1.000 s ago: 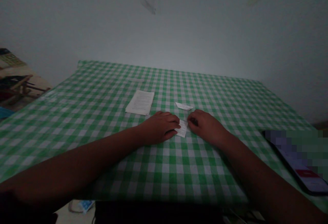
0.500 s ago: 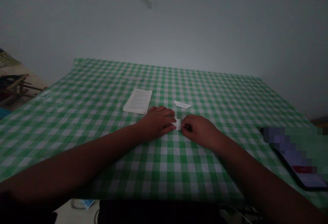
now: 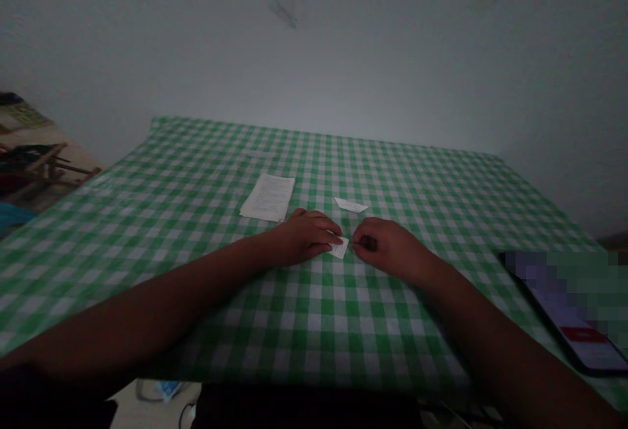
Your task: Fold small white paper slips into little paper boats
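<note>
A small folded piece of printed white paper (image 3: 339,248) lies on the checked tablecloth under the fingertips of my left hand (image 3: 307,238). Thumb and fingers press it from the left, covering part of it. Just to its right is my right hand (image 3: 385,246), thumb and forefinger pinched together, with a narrow gap between them and the paper. Nothing shows between those fingertips. Beyond both hands lies a folded, boat-shaped paper (image 3: 350,205) with lines of print. A stack of printed sheets (image 3: 269,197) sits behind my left hand.
A green and white checked cloth (image 3: 314,331) covers the table, which reaches back to a pale wall (image 3: 343,76). A large phone or tablet (image 3: 564,314), partly blurred out, lies at the right edge. Wooden furniture (image 3: 49,164) stands beyond the table's left side.
My right hand has drawn slightly away from the small paper, and more of the paper now shows at my left fingertips. The whole view has shifted a little.
</note>
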`<action>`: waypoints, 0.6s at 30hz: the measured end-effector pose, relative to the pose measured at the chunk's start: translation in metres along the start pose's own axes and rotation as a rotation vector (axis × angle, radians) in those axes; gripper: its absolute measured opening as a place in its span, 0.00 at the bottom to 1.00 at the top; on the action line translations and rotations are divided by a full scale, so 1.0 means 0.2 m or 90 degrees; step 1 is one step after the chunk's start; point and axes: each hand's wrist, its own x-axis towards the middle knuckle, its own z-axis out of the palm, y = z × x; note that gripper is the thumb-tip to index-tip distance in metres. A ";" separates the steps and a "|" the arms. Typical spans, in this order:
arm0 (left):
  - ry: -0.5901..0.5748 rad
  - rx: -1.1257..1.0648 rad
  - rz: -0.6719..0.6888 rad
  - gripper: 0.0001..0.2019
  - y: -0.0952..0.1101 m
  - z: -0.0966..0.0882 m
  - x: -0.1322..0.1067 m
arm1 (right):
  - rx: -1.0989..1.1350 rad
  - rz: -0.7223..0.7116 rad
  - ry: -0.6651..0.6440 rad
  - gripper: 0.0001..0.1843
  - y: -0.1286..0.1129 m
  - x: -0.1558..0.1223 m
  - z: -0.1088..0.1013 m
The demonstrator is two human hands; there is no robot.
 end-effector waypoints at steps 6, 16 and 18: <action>0.004 -0.011 0.003 0.11 0.02 -0.01 0.00 | -0.048 0.023 0.029 0.04 -0.05 0.01 0.08; -0.002 -0.034 -0.039 0.10 0.03 0.00 0.01 | -0.056 0.070 0.045 0.07 -0.06 0.01 0.10; -0.011 -0.038 -0.043 0.10 0.03 0.00 0.01 | -0.054 0.101 0.056 0.07 -0.05 0.02 0.10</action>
